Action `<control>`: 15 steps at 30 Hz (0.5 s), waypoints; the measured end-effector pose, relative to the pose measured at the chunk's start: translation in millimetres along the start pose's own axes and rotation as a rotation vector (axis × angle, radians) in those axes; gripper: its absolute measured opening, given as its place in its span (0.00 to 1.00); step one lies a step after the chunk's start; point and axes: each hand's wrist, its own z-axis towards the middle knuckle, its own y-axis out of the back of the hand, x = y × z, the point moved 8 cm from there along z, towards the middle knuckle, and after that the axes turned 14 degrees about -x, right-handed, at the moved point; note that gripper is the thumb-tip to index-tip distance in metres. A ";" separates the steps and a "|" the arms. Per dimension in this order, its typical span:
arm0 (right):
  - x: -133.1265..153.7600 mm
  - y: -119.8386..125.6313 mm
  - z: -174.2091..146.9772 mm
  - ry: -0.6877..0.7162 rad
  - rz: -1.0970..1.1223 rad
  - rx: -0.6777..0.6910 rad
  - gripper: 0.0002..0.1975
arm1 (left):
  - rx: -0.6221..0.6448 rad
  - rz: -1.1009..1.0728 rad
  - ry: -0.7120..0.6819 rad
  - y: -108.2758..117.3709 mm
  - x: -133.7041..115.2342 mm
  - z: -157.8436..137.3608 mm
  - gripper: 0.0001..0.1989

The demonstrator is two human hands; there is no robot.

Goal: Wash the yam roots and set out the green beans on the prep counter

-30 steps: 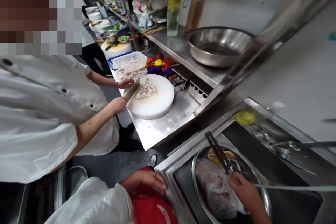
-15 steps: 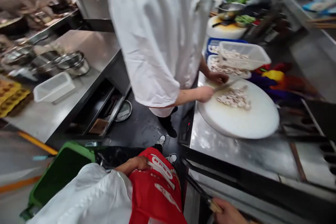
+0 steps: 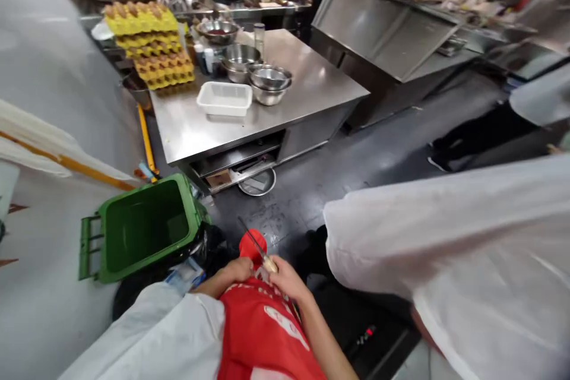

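Observation:
My right hand (image 3: 285, 278) is closed round the light wooden handle of a knife (image 3: 268, 263). Its dark, narrow-looking blade points forward and to the left, over the red apron (image 3: 262, 314) on my front. Beside it, my left hand (image 3: 240, 270) is closed at the apron's edge and seems to grip the cloth; its fingertips are hidden. The lower part of the apron bulges forward past both hands.
Left of me stands an open green bin (image 3: 146, 225). Ahead, a steel table (image 3: 312, 89) bears a white plastic tub (image 3: 225, 99), steel bowls (image 3: 269, 84) and stacked egg trays (image 3: 155, 47). A person's white sleeve (image 3: 401, 231) is close on my right. A round pan (image 3: 258, 183) lies on the floor.
My view has swung left, away from the counter with the chopping board. My right hand has brought the knife from the lower right to in front of the apron, beside my left hand.

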 end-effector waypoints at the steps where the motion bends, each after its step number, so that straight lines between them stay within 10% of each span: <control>1: 24.7 -4.3 23.9 0.014 -0.016 -0.024 0.15 | -0.036 -0.048 0.028 16.2 9.2 8.6 0.14; 8: 189.3 -11.5 172.0 0.208 -0.367 -0.203 0.22 | -0.325 -0.499 0.263 92.9 98.6 5.4 0.15; 15: 321.9 -22.9 313.5 0.467 -0.748 -0.275 0.26 | -0.629 -1.124 0.646 34.4 151.6 -32.4 0.14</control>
